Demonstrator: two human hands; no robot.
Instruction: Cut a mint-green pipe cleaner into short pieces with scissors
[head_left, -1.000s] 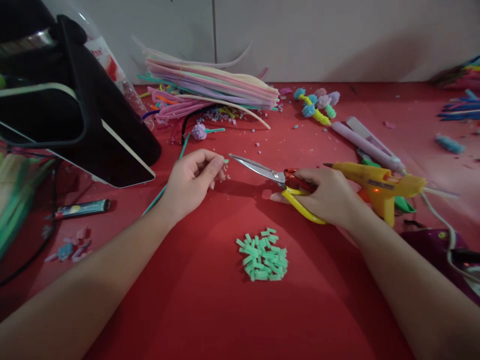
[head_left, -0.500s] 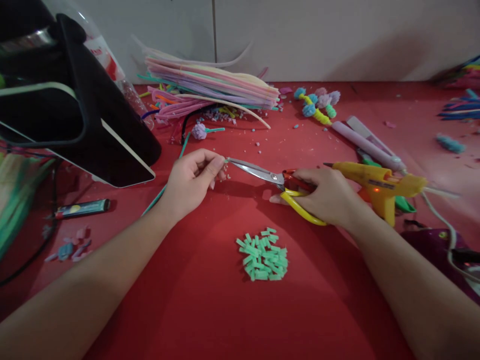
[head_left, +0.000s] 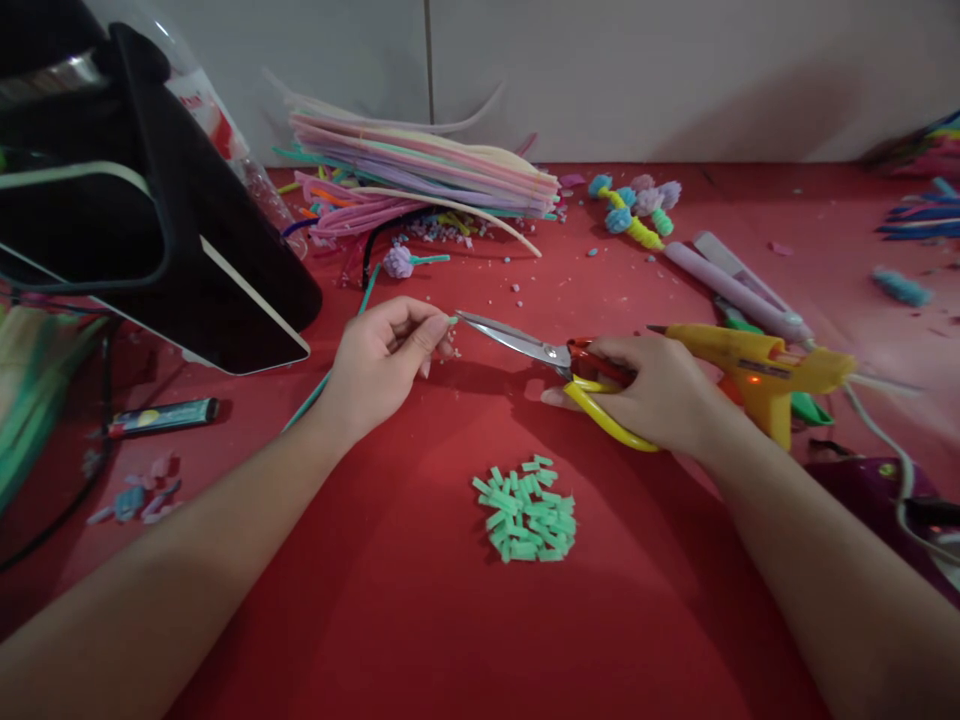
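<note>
My left hand (head_left: 384, 358) pinches a green pipe cleaner (head_left: 324, 380) between thumb and fingers; its short tip pokes out toward the right and its long end trails down-left behind the wrist. My right hand (head_left: 654, 392) grips yellow-handled scissors (head_left: 555, 370). The blades point left, and their tips sit right beside the green tip. In front of both hands lies a small pile of short green cut pieces (head_left: 528, 510) on the red table (head_left: 420, 600).
A yellow glue gun (head_left: 757, 372) with a cord stands just right of my right hand. A black tilted stand (head_left: 172, 230) is at left, a lighter (head_left: 161, 416) below it. A bundle of pastel pipe cleaners (head_left: 420, 175) and small pom-pom shapes (head_left: 636, 208) lie at the back.
The scissor tips moved left to the green tip half a second ago and now sit a touch further right. My left hand has hardly moved.
</note>
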